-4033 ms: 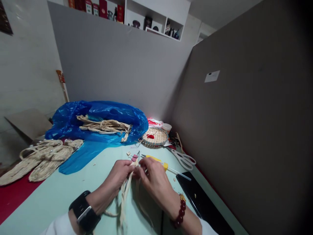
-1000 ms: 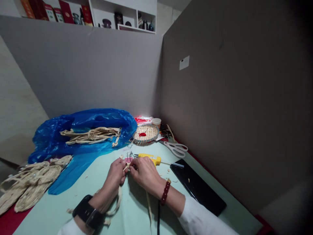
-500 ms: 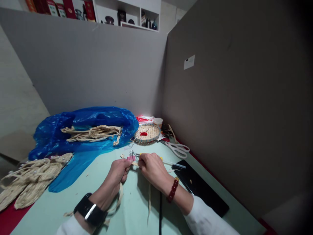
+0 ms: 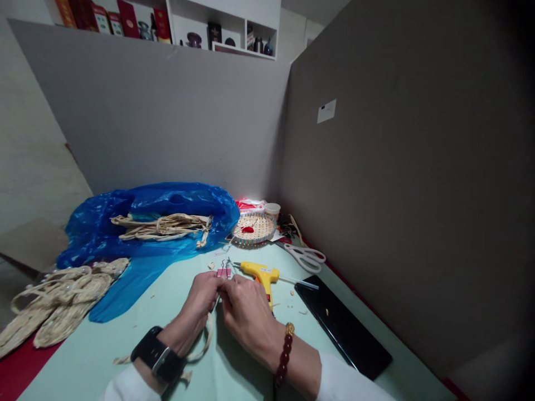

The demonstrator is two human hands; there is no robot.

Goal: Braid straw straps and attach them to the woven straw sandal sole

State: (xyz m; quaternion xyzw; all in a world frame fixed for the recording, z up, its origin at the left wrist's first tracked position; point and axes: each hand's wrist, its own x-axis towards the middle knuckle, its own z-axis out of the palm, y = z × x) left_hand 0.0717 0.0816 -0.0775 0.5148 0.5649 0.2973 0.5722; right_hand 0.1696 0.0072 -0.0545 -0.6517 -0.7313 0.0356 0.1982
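My left hand and my right hand meet over the pale green table, both pinching the same pale straw strips between closed fingers. The strips trail back toward me under my left wrist, which wears a black watch. A small pink binder clip sits just beyond my fingertips at the far end of the strips. My right wrist carries a dark red bead bracelet. A yellow glue gun lies on the table just right of my hands.
A blue plastic bag with a straw bundle lies behind. Woven straw sandals rest at left. A round woven tray, white scissors and a black phone line the right side, near the grey partition.
My right hand has drawn back toward my left hand, uncovering the yellow glue gun. The view has shifted slightly. Both hands still hold the straw strips.
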